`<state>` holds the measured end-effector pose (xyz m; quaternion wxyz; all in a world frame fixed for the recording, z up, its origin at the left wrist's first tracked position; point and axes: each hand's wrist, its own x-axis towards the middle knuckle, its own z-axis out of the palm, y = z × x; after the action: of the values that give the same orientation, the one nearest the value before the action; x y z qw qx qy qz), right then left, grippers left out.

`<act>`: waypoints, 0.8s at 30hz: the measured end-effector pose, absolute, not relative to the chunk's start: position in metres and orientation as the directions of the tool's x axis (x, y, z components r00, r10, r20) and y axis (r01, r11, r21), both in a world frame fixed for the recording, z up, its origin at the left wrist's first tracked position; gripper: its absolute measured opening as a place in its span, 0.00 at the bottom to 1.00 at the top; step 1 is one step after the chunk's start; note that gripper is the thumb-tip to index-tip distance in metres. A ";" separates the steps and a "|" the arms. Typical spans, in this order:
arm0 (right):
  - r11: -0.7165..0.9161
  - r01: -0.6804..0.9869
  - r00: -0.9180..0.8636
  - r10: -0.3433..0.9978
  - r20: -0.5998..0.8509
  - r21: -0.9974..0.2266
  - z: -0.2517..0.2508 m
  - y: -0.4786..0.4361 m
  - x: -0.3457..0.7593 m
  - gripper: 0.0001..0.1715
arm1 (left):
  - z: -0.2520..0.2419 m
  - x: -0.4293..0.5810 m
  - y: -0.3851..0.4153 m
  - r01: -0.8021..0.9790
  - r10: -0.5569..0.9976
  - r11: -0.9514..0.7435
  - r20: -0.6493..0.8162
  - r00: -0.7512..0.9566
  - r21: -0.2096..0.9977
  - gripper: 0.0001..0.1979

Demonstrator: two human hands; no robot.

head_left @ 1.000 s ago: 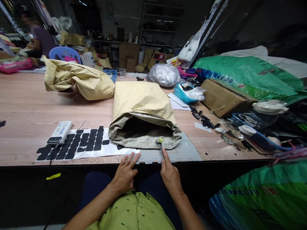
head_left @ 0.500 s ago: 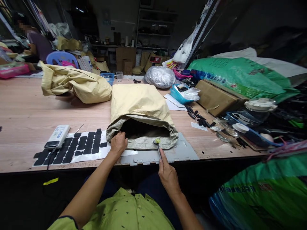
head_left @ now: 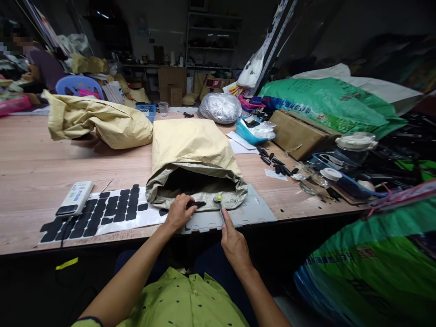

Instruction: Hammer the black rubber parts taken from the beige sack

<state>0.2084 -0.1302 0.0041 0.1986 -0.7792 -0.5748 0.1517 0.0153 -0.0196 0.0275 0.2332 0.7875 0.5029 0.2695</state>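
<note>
**Pinching a black piece point(head_left: 197, 204) beside a slim tool point(head_left: 220, 208)**

You are gripping the black piece between the fingertips and thumb of your left hand point(head_left: 180, 211), just in front of the open mouth of the sack point(head_left: 194, 141). Your right hand point(head_left: 233, 240) is closing around the tool's handle, while its round, yellow-green-topped head is showing over the sack's folded rim; whether it is touching, you cannot tell. The sack is lying on the counter point(head_left: 27, 168), partly over a grey board point(head_left: 260, 209).

Judging by looks, you are handling something light, stiff and perhaps slippery in that black piece, so pinching it near its end is leaving the rest free. The tool is looking rigid and slender; holding it low on the handle is keeping your fingers off its head. The sack is sagging softly, so its thick folded rim is offering the surest hold.
</note>
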 end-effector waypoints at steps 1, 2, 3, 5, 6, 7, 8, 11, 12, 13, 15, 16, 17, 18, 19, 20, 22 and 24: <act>-0.261 0.827 0.294 0.956 -0.013 -0.497 0.004 -0.130 0.209 0.32 | 0.022 0.019 -0.019 0.675 0.920 -0.378 0.177 0.349 0.633 0.06; -0.261 0.815 0.294 0.956 -0.019 -0.517 0.004 -0.130 0.209 0.32 | 0.018 0.021 -0.017 0.682 0.923 -0.370 0.167 0.346 0.631 0.06; -0.258 0.798 0.292 0.956 -0.024 -0.545 0.004 -0.130 0.210 0.32 | 0.014 0.022 -0.016 0.685 0.925 -0.364 0.161 0.343 0.631 0.06; -0.249 0.746 0.295 0.955 -0.028 -0.618 0.005 -0.130 0.212 0.32 | 0.011 0.022 -0.015 0.685 0.929 -0.353 0.150 0.338 0.637 0.06; -0.240 0.718 0.299 0.954 -0.022 -0.654 0.006 -0.131 0.213 0.33 | 0.011 0.022 -0.014 0.686 0.932 -0.343 0.139 0.335 0.642 0.07; -0.226 0.694 0.302 0.953 -0.009 -0.684 0.008 -0.132 0.213 0.33 | 0.012 0.021 -0.014 0.688 0.935 -0.331 0.127 0.331 0.646 0.07; -0.207 0.678 0.302 0.953 0.011 -0.706 0.010 -0.133 0.213 0.33 | 0.013 0.021 -0.014 0.689 0.937 -0.322 0.116 0.329 0.649 0.07; -0.137 0.676 0.273 0.959 0.074 -0.724 0.018 -0.138 0.209 0.32 | 0.016 0.021 -0.015 0.691 0.940 -0.312 0.104 0.326 0.652 0.07; -0.116 0.681 0.253 0.964 0.084 -0.723 0.021 -0.139 0.206 0.32 | 0.016 0.021 -0.016 0.691 0.939 -0.314 0.108 0.325 0.651 0.07; -0.098 0.684 0.231 0.969 0.087 -0.722 0.023 -0.140 0.203 0.31 | 0.016 0.021 -0.016 0.692 0.940 -0.315 0.112 0.323 0.649 0.08; -0.074 0.685 0.185 0.980 0.074 -0.725 0.026 -0.142 0.197 0.30 | 0.015 0.021 -0.016 0.693 0.940 -0.317 0.118 0.320 0.648 0.08; -0.068 0.683 0.166 0.984 0.064 -0.727 0.027 -0.142 0.195 0.30 | 0.014 0.021 -0.016 0.691 0.939 -0.321 0.121 0.322 0.648 0.08; -0.064 0.681 0.153 0.987 0.056 -0.729 0.027 -0.142 0.193 0.30 | 0.012 0.021 -0.016 0.689 0.938 -0.325 0.125 0.324 0.648 0.08; -0.059 0.681 0.145 0.988 0.055 -0.730 0.027 -0.142 0.191 0.30 | 0.011 0.021 -0.016 0.686 0.935 -0.332 0.132 0.328 0.648 0.08; -0.050 0.681 0.140 0.988 0.062 -0.730 0.026 -0.142 0.190 0.30 | 0.010 0.021 -0.016 0.681 0.933 -0.340 0.141 0.332 0.648 0.09; -0.036 0.683 0.134 0.988 0.077 -0.729 0.025 -0.141 0.190 0.30 | 0.008 0.020 -0.015 0.677 0.931 -0.347 0.149 0.334 0.649 0.09; -0.003 0.690 0.119 0.987 0.109 -0.724 0.022 -0.140 0.190 0.30 | 0.007 0.020 -0.015 0.670 0.929 -0.354 0.163 0.332 0.653 0.09; 0.006 0.693 0.104 0.989 0.108 -0.721 0.019 -0.140 0.191 0.29 | 0.006 0.020 -0.015 0.668 0.929 -0.355 0.169 0.328 0.655 0.09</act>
<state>0.1912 -0.1396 0.0187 0.3263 -0.6674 -0.6298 0.2267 0.0204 -0.0150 0.0061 0.2431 0.7778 0.5133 0.2692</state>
